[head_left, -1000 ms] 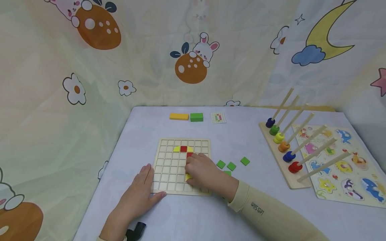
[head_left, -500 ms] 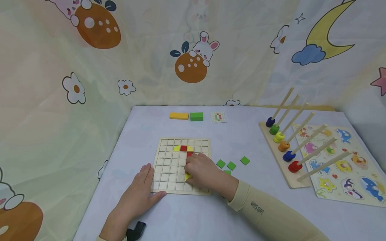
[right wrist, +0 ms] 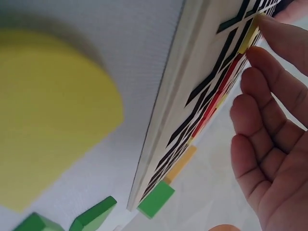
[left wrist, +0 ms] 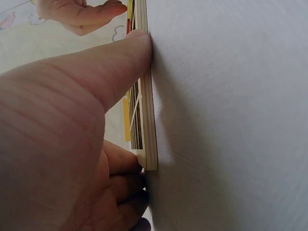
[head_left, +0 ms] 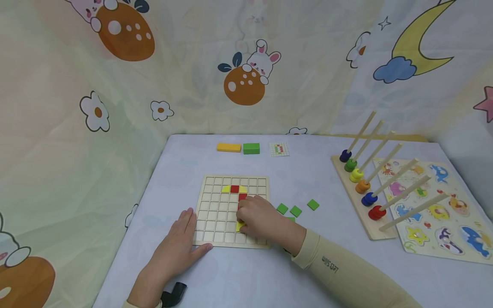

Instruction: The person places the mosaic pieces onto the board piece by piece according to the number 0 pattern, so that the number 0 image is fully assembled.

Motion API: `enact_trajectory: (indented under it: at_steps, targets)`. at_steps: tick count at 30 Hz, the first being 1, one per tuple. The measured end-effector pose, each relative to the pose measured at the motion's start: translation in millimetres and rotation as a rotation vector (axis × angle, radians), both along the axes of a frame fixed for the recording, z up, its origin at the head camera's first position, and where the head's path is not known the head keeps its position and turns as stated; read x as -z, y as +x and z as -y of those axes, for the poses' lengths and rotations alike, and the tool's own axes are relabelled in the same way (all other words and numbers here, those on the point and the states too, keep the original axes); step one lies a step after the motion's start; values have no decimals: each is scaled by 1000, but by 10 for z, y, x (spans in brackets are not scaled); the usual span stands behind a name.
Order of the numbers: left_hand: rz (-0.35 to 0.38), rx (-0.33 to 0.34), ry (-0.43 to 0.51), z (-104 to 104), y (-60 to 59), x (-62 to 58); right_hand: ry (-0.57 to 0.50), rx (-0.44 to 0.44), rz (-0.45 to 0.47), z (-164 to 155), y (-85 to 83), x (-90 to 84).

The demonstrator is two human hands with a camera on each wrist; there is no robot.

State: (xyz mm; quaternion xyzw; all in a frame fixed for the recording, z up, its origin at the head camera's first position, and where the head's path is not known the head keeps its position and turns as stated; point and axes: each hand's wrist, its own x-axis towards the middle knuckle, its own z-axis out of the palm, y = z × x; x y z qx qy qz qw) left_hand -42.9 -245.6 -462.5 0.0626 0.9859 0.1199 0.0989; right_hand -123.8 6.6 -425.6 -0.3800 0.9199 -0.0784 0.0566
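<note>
A pale wooden grid board (head_left: 209, 214) lies on the table. My left hand (head_left: 175, 241) rests at its near left corner, fingers straight along the left side and thumb at the front edge. On the board, my right hand (head_left: 262, 218) pinches a yellow tile (head_left: 239, 226) between thumb and index finger; the tile (right wrist: 248, 38) sits in the grid in the right wrist view. Farther up that column are red tiles (head_left: 242, 197), partly hidden by the right hand. Across the top, another red tile (head_left: 234, 189) lies between two yellow curved tiles (head_left: 226, 189).
Green square tiles (head_left: 295, 211) lie right of the board. Behind it are an orange-yellow block (head_left: 229, 147), a green block (head_left: 251, 148) and a pattern card (head_left: 279, 149). A peg stand (head_left: 356, 203) with coloured beads and a picture puzzle board (head_left: 427, 224) occupy the right.
</note>
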Motion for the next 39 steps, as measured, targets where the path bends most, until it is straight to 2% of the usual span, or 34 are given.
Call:
enact_trajectory:
  at_steps: [13, 18, 30, 39]
  targets:
    - [-8, 2, 4, 3, 6, 9, -4, -25, -15, 5, 14, 19]
    - [-5, -4, 2, 1, 6, 10, -54, -14, -3, -80, -5, -14]
    - [-26, 6, 0, 8, 14, 4, -96, 153, -55, -564, -139, -270]
    - [-27, 22, 6, 16, 23, 4, -150, 243, -111, -922, -171, -332]
